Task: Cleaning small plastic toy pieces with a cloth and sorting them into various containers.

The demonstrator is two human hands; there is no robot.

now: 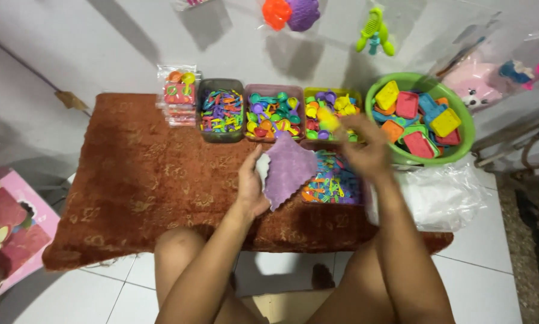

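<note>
My left hand (251, 183) holds a purple scallop-edged plastic card (288, 168) with a small white piece (262, 166) tucked against its near edge, fingers closed around both, over the rust-brown patterned cloth (143, 186) that covers the low table. My right hand (365, 150) is blurred just beyond the card, over the containers; a small yellow plastic toy (328, 117) shows at its fingertips, but I cannot tell whether the fingers are pinched on it or loose. Behind the card, along the cloth's far edge, stand a grey rectangular tub of small multicoloured plastic pieces (221, 110), a mauve tub of bright toy spoons (273, 111) and a yellow-green tub of mixed small toys (332, 114). To the card's right lies a shallow tray of coloured clips (334, 180). Right of the tubs sits a round green plastic basin of square toy moulds (420, 117), resting on crumpled clear plastic bags (443, 198). A stack of packaged toy sets (179, 96) stands at the far left of the row.
</note>
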